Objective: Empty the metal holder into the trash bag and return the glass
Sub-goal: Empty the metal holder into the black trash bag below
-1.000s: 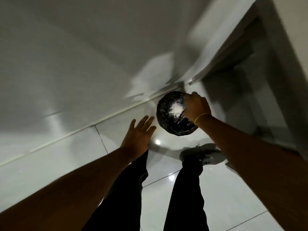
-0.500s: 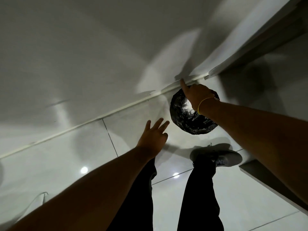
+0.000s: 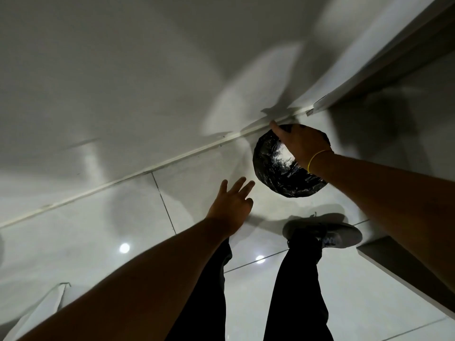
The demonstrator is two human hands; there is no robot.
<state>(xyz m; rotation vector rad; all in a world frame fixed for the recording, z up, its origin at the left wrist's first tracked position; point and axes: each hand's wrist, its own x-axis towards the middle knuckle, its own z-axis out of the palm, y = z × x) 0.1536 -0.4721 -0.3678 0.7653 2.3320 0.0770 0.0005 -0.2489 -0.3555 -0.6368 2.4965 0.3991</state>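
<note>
The trash bag point(image 3: 283, 168), black and glossy, is sitting low on the pale tiled floor point(image 3: 98, 230), close to the skirting where the wall point(image 3: 123, 70) is meeting the floor and just beside a door frame point(image 3: 394, 57). The right hand point(image 3: 304, 146), with a thin yellow band point(image 3: 317, 158) on its wrist, is lying across the bag's rim with the fingers extended over the far edge; whether its grip is pinching the plastic or only resting there I cannot tell. The left hand point(image 3: 232, 205) is reaching toward the bag with its grip wide, fingers spread and holding nothing. Neither the metal holder nor the glass is showing anywhere in view. By my judgement, the step in hand is opening or steadying the bag's mouth before any emptying. The next move is likely calling for the left hand to be taking the near rim so the mouth is standing open.
</note>
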